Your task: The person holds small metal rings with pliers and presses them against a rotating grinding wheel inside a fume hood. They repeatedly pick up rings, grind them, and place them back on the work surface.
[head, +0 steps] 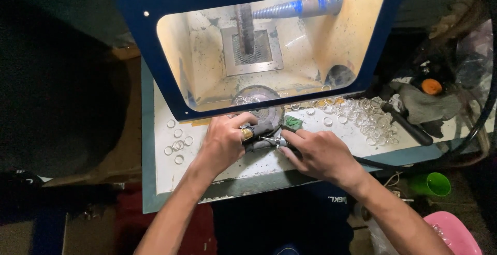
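My L hand (pixel 223 140) sits nearest me on the dusty white bench top (pixel 248 166), fingers curled and clamped around a small gold-coloured ring (pixel 247 134) padded by a dark grey cloth (pixel 263 131). R hand (pixel 317 153) just beside it, fingers pinched round a thin metal-tipped rotary handpiece (pixel 274 141), tip touching or v. close to the ring, can't tell which; black hose (pixel 414 163) trails off to the R from that side. Small green block (pixel 292 123) sits just past my R fingers, touching the cloth edge. Progress, judged from the layout: one ring in hand being worked. Small group of thin silvery rings (pixel 178 144) lies on the L of the bench, much bigger scatter of same rings (pixel 357 111) on the R far side; which pile is finished vs. pending I can't tell, so prob. mid-batch w/ plenty left. Behind the hands, a round grey buffing wheel (pixel 257 100) w/ a few rings on it, at the mouth of a blue-framed dust hood w/ clear window (pixel 155 53); grille and grey-blue extraction pipe (pixel 305 5) farthest in.
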